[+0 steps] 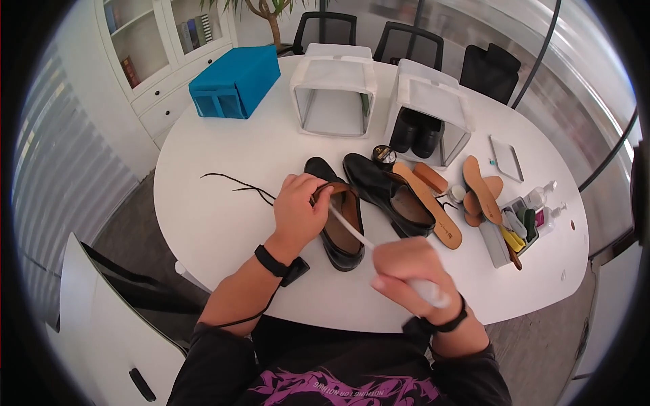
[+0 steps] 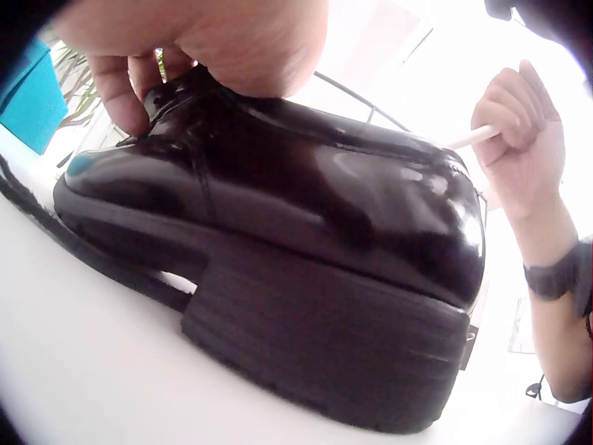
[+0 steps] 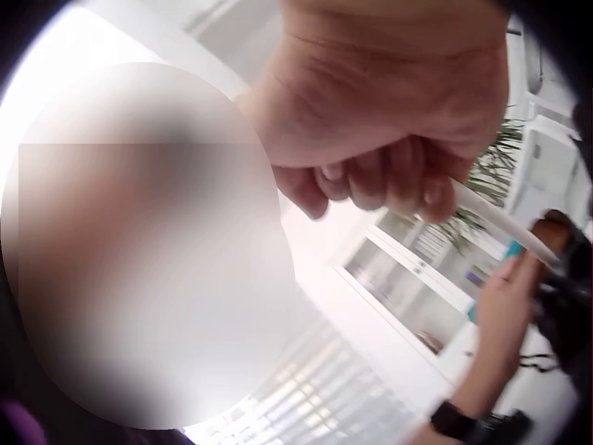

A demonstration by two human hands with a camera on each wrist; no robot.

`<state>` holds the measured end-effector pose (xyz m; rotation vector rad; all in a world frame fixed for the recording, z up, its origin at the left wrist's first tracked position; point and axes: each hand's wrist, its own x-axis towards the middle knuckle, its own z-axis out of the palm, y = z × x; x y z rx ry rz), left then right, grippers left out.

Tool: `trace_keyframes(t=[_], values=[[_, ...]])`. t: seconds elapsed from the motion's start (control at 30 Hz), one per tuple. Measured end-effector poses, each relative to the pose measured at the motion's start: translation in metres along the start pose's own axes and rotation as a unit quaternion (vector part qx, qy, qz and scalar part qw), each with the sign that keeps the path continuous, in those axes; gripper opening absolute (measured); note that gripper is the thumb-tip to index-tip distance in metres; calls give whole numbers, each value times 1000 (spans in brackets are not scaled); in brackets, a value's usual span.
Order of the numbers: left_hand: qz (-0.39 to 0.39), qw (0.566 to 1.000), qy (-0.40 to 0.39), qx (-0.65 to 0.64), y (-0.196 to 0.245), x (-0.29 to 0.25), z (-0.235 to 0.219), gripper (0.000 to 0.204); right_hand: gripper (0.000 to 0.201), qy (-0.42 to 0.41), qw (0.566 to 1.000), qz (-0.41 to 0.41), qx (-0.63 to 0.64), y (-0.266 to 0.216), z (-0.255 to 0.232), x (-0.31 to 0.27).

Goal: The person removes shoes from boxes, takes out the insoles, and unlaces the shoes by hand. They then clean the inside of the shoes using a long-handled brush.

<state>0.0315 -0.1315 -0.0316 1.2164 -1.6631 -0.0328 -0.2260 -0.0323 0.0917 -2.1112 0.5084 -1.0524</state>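
A black leather shoe [image 1: 344, 254] stands on the table with its brown-lined opening up and its toe pointing away. My left hand [image 1: 298, 211] grips its upper at the front of the opening, as the left wrist view also shows, with the shoe's shiny side [image 2: 343, 199] and thick heel below it. My right hand [image 1: 412, 271] is closed round a white rod [image 1: 352, 227] that slants down into the shoe. Behind the fist shows a rounded white end [image 1: 433, 292]. To the right lies the other black shoe [image 1: 399, 199]. Black laces [image 1: 237, 181] trail on the table at left.
Cork-coloured insoles [image 1: 433, 210], a brown brush [image 1: 430, 178], a round tin [image 1: 384, 155] and a caddy of bottles and cloths [image 1: 518, 227] lie at right. Farther back stand a blue box [image 1: 237, 81] and two white boxes [image 1: 332, 61], the right one holding black shoes [image 1: 416, 132].
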Motion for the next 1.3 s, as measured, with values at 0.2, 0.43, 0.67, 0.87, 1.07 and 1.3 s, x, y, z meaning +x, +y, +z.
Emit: trace_keyframes(t=[0.2,0.43,0.67,0.87,1.07,1.3], values=[[11,1000,11,18,-4,0,1,6,59,40,982,40,179,-39,-36,-22],[-8,1000,-5,2,0,-1,2,9,53,96,984,23,151,-25,-36,-21],[17,1000,8,12,-4,-1,3,8,45,53,994,23,89,0,-23,-28],[-7,1000,-21,9,-2,-1,1,12,62,199,929,-157,268,-65,-95,-77],[-23,999,-23,19,-2,-2,4,12,51,454,807,-173,337,2,-148,-131],[-7,998,-35,45,13,1,-11,28,63,551,776,-88,294,89,-133,-148]])
